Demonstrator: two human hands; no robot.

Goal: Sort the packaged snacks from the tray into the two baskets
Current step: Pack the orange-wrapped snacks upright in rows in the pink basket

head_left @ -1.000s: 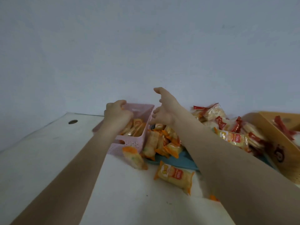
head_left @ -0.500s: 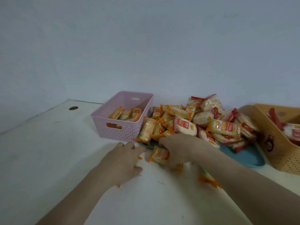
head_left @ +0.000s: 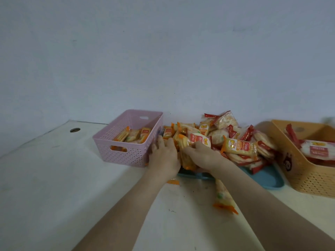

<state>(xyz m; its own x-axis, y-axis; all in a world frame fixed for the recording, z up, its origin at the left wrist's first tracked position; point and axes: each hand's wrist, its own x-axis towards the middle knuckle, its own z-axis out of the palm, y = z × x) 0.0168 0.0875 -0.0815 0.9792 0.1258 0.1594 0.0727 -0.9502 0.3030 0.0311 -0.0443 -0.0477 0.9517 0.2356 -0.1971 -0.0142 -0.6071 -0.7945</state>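
1. Both hands are down in the snack pile (head_left: 217, 138) on the blue tray (head_left: 268, 178), near the table's back edge.
2. Left hand (head_left: 164, 156) lies flat beside the pink basket (head_left: 126, 140); can't tell what it grips.
3. Right hand (head_left: 203, 154) is pinching an orange packet (head_left: 197, 140).
4. Orange basket (head_left: 308, 171) sits by the right edge.

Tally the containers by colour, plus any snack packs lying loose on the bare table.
Pink basket: 1
Orange basket: 1
Blue tray: 1
Loose pack on table: 1 in plain view; an orange scrap by the left arm may be another.
Total: 4 sure.
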